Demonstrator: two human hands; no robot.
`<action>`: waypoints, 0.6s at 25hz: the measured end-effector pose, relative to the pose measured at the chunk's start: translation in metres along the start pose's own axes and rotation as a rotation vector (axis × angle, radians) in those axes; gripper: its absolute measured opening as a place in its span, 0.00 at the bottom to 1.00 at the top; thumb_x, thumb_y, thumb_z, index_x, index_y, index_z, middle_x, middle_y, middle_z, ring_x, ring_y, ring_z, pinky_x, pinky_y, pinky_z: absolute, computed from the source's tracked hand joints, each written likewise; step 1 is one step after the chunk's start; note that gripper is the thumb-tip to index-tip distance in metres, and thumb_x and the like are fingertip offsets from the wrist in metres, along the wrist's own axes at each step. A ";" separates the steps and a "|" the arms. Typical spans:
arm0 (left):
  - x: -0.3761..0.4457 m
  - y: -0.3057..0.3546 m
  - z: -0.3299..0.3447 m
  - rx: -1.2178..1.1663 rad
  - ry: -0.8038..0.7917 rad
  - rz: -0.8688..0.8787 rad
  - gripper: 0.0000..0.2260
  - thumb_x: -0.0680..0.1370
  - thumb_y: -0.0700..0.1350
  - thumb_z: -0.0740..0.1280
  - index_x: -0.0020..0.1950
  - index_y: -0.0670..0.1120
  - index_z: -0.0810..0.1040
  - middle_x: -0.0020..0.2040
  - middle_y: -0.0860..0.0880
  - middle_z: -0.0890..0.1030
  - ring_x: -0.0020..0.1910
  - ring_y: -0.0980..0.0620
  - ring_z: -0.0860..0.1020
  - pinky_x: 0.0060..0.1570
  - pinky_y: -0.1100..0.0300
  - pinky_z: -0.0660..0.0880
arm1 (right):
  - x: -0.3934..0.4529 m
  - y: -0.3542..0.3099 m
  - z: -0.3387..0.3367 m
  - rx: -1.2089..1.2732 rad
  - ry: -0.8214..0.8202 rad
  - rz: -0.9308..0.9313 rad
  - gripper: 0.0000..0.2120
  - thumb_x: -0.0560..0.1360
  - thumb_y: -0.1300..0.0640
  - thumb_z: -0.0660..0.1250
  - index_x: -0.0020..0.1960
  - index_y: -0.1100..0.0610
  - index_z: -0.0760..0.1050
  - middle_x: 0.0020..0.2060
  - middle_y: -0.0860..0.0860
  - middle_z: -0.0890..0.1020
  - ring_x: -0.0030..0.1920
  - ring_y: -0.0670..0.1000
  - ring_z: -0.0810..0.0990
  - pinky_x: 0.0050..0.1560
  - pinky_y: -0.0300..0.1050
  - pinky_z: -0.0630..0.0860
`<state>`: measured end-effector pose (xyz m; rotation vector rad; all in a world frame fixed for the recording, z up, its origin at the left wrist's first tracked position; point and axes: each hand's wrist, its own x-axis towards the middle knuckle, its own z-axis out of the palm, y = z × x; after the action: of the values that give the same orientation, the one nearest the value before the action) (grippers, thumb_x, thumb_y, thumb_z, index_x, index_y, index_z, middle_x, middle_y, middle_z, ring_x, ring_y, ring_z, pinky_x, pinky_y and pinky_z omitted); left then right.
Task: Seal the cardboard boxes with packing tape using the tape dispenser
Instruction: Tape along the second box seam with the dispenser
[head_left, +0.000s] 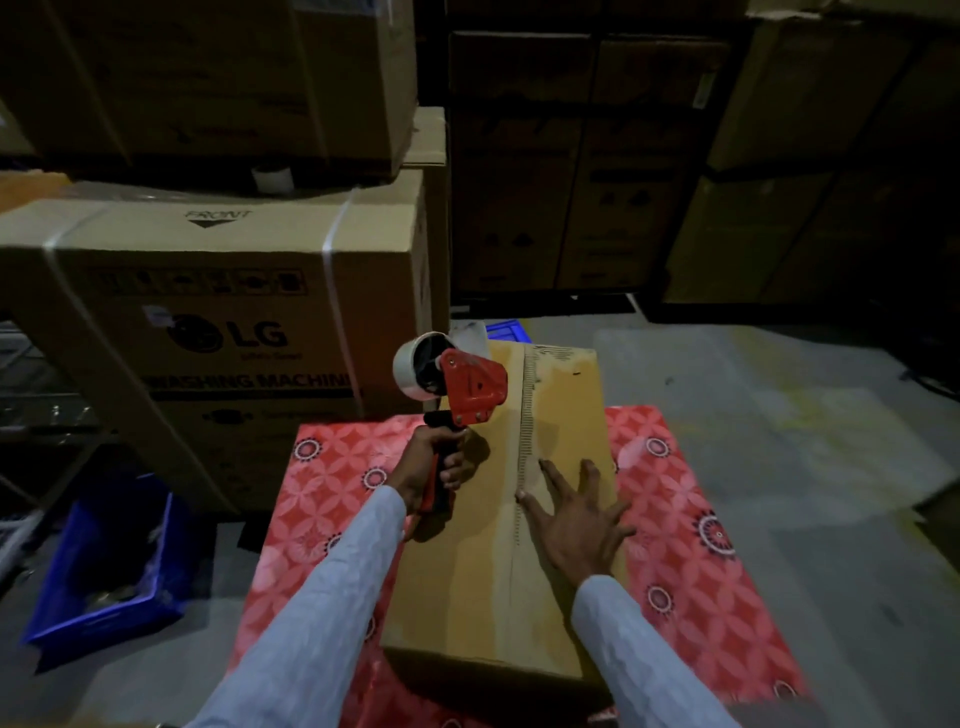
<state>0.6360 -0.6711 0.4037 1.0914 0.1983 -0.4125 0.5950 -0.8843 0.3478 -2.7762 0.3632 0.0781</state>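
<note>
Left hand grip: the left hand (434, 467) is curling its fingers tight around the black and red handle of the tape dispenser (457, 387), holding it raised above the left part of the box top.
Dispenser: its red body is pointing away from the person, and the roll of tape (415, 366) is sitting on its far left side.
Right hand: the right hand (574, 512) is lying flat with fingers spread wide, pressing on the top of the cardboard box (566, 415) just right of the centre seam (522, 431), gripping nothing.
Box: it is resting lengthwise on a red patterned cloth (691, 499), flaps closed, with a strip already running along the seam.
Sleeves: both arms are wearing light grey sleeves.
Surroundings: a large washing machine carton (218, 312) is standing to the left, more cartons are stacked behind, and a blue crate (111, 566) is sitting on the floor at lower left.
</note>
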 end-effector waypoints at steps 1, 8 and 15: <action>0.002 0.000 0.002 0.009 -0.007 0.002 0.07 0.76 0.44 0.61 0.38 0.48 0.70 0.26 0.51 0.63 0.20 0.54 0.61 0.24 0.61 0.54 | -0.011 -0.008 0.004 0.035 0.031 0.050 0.33 0.71 0.20 0.53 0.75 0.26 0.59 0.80 0.48 0.54 0.70 0.71 0.60 0.65 0.70 0.62; 0.018 -0.001 -0.005 0.005 0.005 -0.039 0.09 0.80 0.42 0.59 0.40 0.48 0.68 0.26 0.51 0.62 0.20 0.54 0.60 0.22 0.62 0.55 | -0.071 -0.030 0.009 0.151 -0.078 0.078 0.35 0.71 0.25 0.63 0.75 0.30 0.58 0.75 0.53 0.53 0.70 0.65 0.58 0.69 0.66 0.60; 0.022 -0.009 -0.008 0.004 0.020 -0.039 0.06 0.76 0.44 0.64 0.40 0.47 0.74 0.28 0.50 0.64 0.21 0.54 0.61 0.22 0.63 0.57 | 0.075 -0.033 -0.021 -0.021 -0.121 -0.289 0.38 0.74 0.24 0.58 0.78 0.39 0.59 0.80 0.54 0.56 0.78 0.69 0.53 0.75 0.74 0.49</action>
<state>0.6527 -0.6730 0.3849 1.0977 0.2372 -0.4374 0.6761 -0.8791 0.3714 -2.7956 -0.0707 0.1792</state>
